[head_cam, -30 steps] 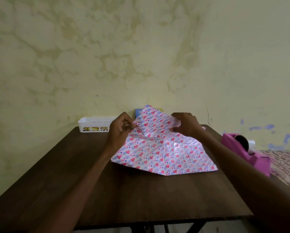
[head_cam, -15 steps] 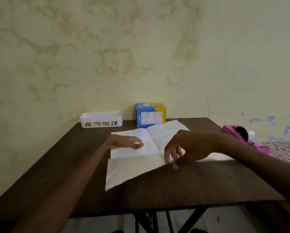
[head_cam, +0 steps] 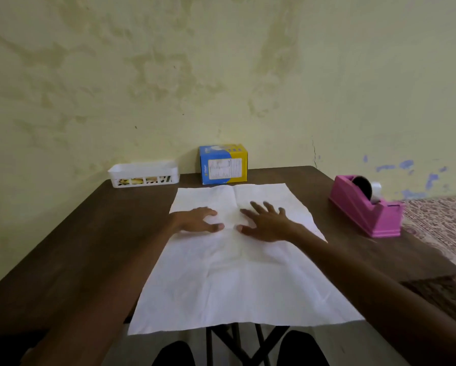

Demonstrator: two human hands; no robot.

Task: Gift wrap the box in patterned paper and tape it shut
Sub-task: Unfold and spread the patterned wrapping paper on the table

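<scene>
The wrapping paper (head_cam: 234, 281) lies unfolded on the dark wooden table (head_cam: 71, 241), white side up, its near edge hanging over the table's front. Fold creases cross its middle. My left hand (head_cam: 199, 220) and my right hand (head_cam: 265, 223) press flat on the paper's far half, fingers spread, thumbs close together. Neither holds anything. The blue and yellow box (head_cam: 223, 164) stands upright at the back of the table against the wall, just beyond the paper's far edge. A pink tape dispenser (head_cam: 367, 207) sits at the table's right side.
A white slotted plastic tray (head_cam: 143, 174) with small items inside stands at the back left, next to the box. A patterned cloth surface (head_cam: 443, 220) lies right of the table. The table's legs and my knees show below the front edge.
The paper was held up with its heart pattern showing, then turned over and laid out white side up. Both hands let go of it and now rest flat on it.
</scene>
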